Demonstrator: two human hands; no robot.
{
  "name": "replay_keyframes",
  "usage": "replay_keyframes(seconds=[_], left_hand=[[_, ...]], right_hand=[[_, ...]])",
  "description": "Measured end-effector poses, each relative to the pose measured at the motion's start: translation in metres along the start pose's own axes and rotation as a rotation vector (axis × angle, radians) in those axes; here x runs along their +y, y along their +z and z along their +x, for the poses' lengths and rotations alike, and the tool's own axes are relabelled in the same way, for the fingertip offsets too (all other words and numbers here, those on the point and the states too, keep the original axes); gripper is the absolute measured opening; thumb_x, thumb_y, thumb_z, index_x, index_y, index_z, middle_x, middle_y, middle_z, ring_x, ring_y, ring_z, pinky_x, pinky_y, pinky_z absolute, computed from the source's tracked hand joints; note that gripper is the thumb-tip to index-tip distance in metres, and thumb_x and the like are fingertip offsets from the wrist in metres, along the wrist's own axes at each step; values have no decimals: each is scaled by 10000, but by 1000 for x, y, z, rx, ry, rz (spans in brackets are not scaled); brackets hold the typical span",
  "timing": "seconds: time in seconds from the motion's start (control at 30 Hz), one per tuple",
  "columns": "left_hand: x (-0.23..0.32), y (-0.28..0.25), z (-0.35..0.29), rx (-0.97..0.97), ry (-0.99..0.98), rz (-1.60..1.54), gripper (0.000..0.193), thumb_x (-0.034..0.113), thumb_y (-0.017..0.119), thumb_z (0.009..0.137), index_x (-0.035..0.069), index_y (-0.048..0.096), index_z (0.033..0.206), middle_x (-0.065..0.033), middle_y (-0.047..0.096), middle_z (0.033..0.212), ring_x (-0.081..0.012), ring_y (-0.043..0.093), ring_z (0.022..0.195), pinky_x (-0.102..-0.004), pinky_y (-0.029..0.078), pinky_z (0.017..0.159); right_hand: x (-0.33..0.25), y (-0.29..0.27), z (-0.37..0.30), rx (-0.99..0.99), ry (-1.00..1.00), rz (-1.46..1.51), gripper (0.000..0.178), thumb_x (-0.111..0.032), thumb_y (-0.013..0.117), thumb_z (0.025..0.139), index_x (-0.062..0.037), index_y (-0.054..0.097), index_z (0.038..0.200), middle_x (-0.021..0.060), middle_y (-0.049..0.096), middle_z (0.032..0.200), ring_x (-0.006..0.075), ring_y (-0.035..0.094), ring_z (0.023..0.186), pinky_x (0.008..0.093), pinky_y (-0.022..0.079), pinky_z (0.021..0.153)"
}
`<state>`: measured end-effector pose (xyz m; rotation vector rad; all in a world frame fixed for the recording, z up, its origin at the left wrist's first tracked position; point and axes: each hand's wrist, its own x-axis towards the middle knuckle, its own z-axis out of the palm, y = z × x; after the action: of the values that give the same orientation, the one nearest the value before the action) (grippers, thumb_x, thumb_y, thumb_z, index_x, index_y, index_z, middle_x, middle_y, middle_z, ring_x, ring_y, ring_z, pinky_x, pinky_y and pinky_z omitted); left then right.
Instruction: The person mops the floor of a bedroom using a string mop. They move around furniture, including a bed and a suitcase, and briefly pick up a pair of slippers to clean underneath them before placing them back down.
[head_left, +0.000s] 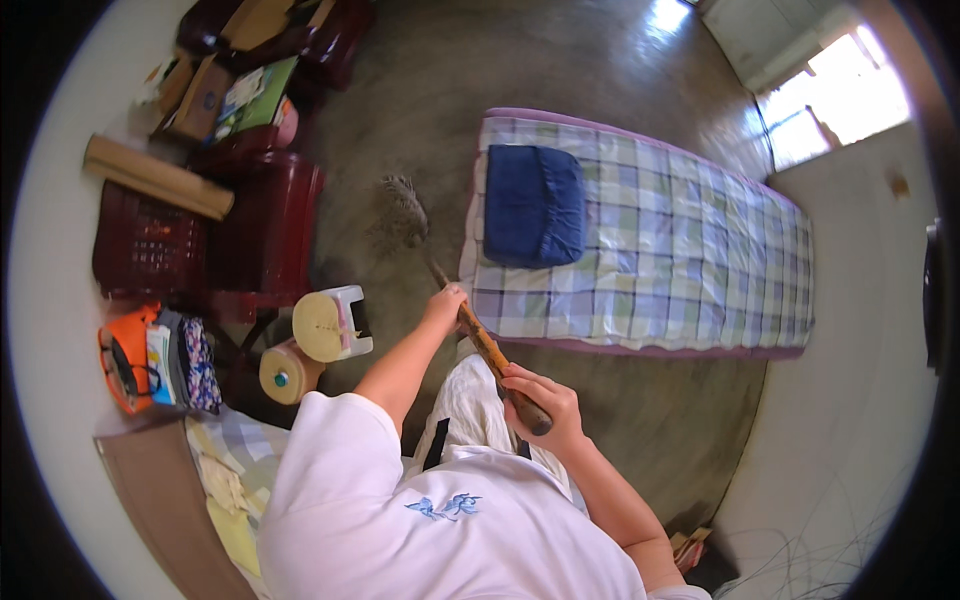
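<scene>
My left hand [446,306] is closed round the middle of a long wooden mop handle [486,350]. Nearer my body, my right hand [550,404] grips the same handle close to its thick, rounded butt end. The handle slants away from me to the far left. At its far end a grey, stringy mop head [405,212] rests on the dark concrete floor, its strands slightly blurred. Just right of the mop lies a mattress [660,250] with a checked cover, and a folded blue cloth bundle [535,207] sits on its left end.
To my left stand a white stool [350,318] with a round tan top and a tan drum-shaped container [290,372]. Dark red wooden chairs [262,225] line the left wall, bearing a cardboard tube [160,178] and boxes. An orange bag [128,358] sits nearby. A wall bounds the right.
</scene>
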<state>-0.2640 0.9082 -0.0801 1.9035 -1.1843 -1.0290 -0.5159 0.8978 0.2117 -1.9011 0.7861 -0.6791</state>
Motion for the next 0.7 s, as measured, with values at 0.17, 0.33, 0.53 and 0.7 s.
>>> replay_keyframes(seconds=[0.17,0.33,0.53,0.7], left_hand=[[42,53,-83,-219,290,569,201,93,718,626,142,604,785,-81,610,846,-305,604,824,-391,501,692],[87,125,-153,-551,382,727,190,159,749,659,145,639,814,-96,642,846,-304,622,833,-417,501,705],[163,240,-226,-788,406,755,201,169,750,669,120,648,836,-123,654,831,-334,629,817,-440,495,707],[199,316,-260,-819,565,595,225,115,749,664,116,641,861,-107,620,906,-338,621,838,-425,489,719]], right_hand=[[8,-35,-111,327,176,142,202,-4,668,728,-6,682,930,125,709,936,188,698,842,269,539,768],[6,-76,-228,621,486,252,138,-41,666,769,-11,714,895,73,711,818,70,635,700,216,502,655],[-24,-136,-340,909,634,236,129,-84,681,740,-35,723,852,55,687,709,78,616,631,229,475,591],[-65,-172,-399,1014,631,237,152,-25,666,739,-5,684,889,103,710,885,142,665,783,254,510,731]])
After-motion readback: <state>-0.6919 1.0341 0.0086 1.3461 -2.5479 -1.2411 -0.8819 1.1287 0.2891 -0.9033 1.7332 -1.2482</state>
